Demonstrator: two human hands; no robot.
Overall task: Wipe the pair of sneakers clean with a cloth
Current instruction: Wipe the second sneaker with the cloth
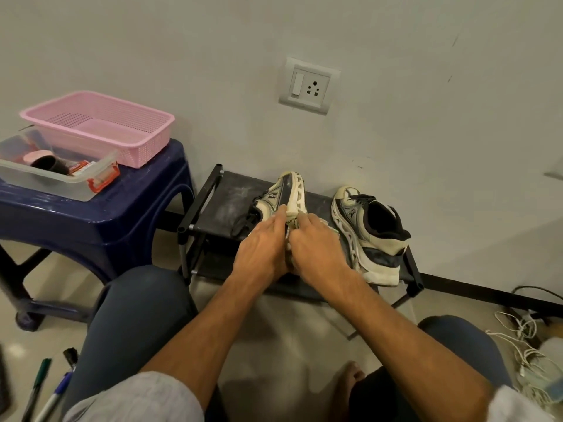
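On a low black shoe rack (219, 202) against the wall, wiping apparently under way on the first sneaker (285, 193), tipped onto its side with the ribbed sole turned to the right. Left hand (262, 248) wrapped round the upper near the laces, thumb on the midsole edge, steadying. Right hand (316, 248) closed over a pale cloth (330, 229), mostly hidden beneath the fingers, pressed against the sole. Second sneaker (365, 233) upright just beside, at the right of the same rack, seemingly not yet wiped.

Judged best done thus: keep the left grip firm so the shoe cannot roll. Work the cloth in short strokes along the sole's grooves, end to end. Fold to a fresh face once soiled, lest grime spread onto the pale upper. Turn the shoe to reach the far side before setting down. Worth minding the dark laces trailing toward the rack's front, and the dusty rack top, apt to dirty a cleaned sole again.
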